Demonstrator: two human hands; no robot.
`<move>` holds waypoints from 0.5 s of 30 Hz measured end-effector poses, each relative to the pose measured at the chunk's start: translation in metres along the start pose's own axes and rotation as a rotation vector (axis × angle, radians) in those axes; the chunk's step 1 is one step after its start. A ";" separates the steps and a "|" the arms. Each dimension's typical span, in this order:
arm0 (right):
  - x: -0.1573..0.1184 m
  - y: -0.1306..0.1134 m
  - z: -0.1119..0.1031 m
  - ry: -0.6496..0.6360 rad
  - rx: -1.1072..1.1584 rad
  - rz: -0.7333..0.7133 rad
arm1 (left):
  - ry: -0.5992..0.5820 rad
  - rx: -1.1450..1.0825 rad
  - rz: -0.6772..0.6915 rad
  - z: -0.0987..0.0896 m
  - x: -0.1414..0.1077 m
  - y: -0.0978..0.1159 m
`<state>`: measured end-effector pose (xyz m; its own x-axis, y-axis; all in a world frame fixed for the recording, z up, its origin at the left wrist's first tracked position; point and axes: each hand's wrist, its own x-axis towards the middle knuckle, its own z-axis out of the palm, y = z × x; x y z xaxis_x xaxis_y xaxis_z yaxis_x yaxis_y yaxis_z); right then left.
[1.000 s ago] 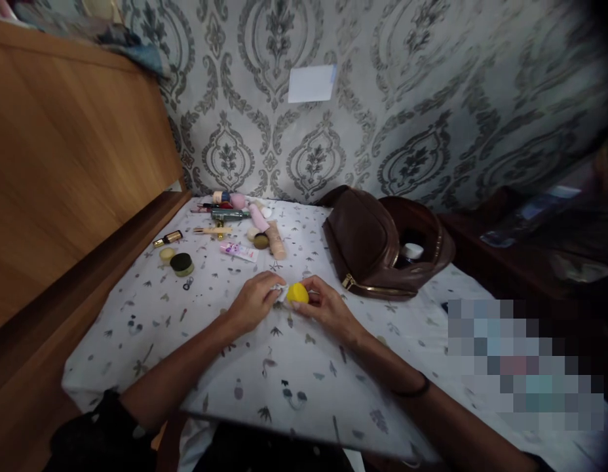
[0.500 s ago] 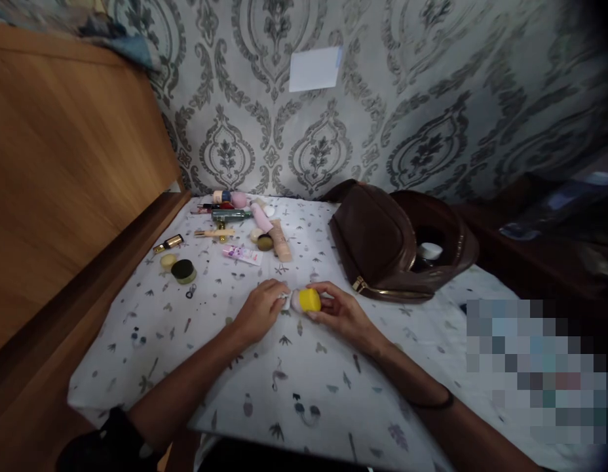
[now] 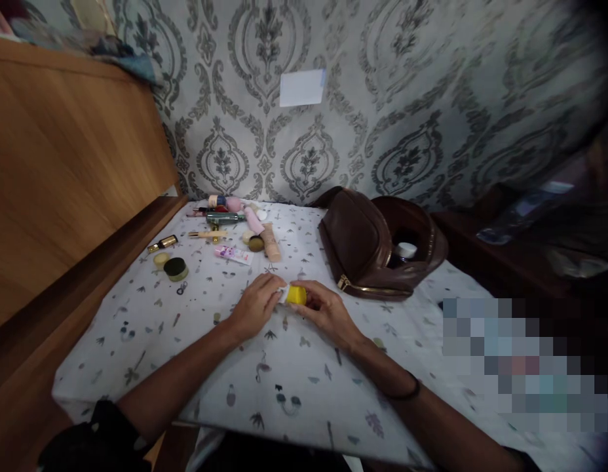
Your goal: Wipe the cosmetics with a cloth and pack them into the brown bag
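Low over the middle of the cloth, my right hand (image 3: 328, 311) grips a small yellow and white container (image 3: 297, 295), its fingers round the yellow end. The container lies sideways, with its pale end pointing left. My left hand (image 3: 257, 307) is closed at that pale end, its fingertips pinching something white (image 3: 283, 294). Whether this white bit is a wipe or part of the container I cannot tell, as the fingers cover it.
A brown bag (image 3: 356, 242) lies unzipped on the right, a white-lidded jar (image 3: 405, 250) inside. Cosmetics spread at the back left: a beige tube (image 3: 271, 242), a pink-and-white tube (image 3: 234, 254), a dark-lidded jar (image 3: 176, 269). A wooden cabinet (image 3: 78, 131) borders the left.
The view has shifted slightly, so everything sits a little further left. My left fingers have come closer to the yellow part, and less of the container's pale end shows.
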<state>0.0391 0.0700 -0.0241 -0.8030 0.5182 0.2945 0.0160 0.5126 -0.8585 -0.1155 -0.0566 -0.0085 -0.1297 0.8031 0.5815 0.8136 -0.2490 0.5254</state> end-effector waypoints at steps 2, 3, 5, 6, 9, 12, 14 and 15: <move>0.001 0.001 -0.001 -0.012 0.025 0.001 | -0.009 0.004 -0.044 -0.002 0.000 -0.004; 0.002 0.001 -0.001 -0.020 0.037 0.001 | -0.013 0.004 -0.057 -0.002 0.000 -0.005; 0.003 0.000 -0.002 -0.034 0.055 -0.001 | -0.017 0.003 -0.077 -0.004 0.000 -0.006; 0.003 0.000 -0.002 -0.033 0.064 0.004 | -0.014 0.002 -0.081 -0.004 -0.001 -0.006; 0.003 0.001 -0.002 -0.019 0.103 0.078 | 0.017 -0.004 -0.029 -0.003 -0.002 -0.001; 0.003 0.002 -0.001 -0.041 0.125 0.139 | 0.019 0.004 0.137 0.000 -0.003 0.009; 0.002 0.001 -0.001 -0.067 0.096 0.121 | -0.010 0.024 0.217 0.002 -0.003 0.014; 0.002 0.000 -0.002 -0.066 0.064 0.106 | -0.020 0.035 0.226 0.003 -0.002 0.014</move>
<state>0.0382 0.0724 -0.0225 -0.8364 0.5196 0.1743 0.0661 0.4114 -0.9090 -0.1020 -0.0605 -0.0044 0.0693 0.7395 0.6696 0.8397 -0.4057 0.3610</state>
